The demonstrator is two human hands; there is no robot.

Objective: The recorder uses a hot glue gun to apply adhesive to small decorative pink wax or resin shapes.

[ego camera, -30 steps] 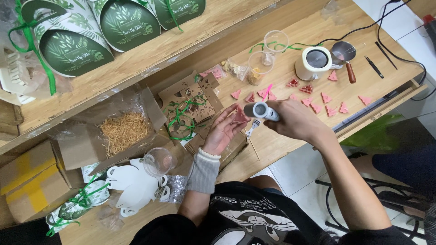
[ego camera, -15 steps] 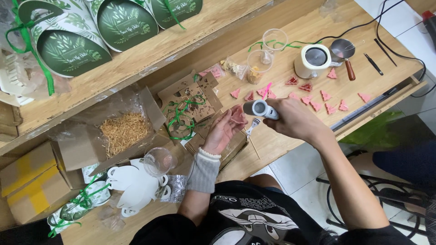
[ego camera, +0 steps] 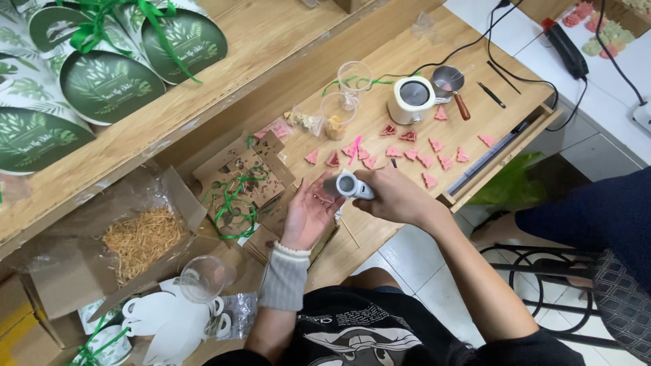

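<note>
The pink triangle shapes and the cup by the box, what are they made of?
The pink triangle shapes look like matte wax or clay, though I cannot be sure: dull, solid colour, moulded edges. The cup looks like clear glossy plastic: you can see straight through it.

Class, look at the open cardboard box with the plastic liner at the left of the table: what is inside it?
The cardboard box holds a heap of tan straw-like shredded filling on the clear plastic liner. Anything beneath that heap is covered.
</note>
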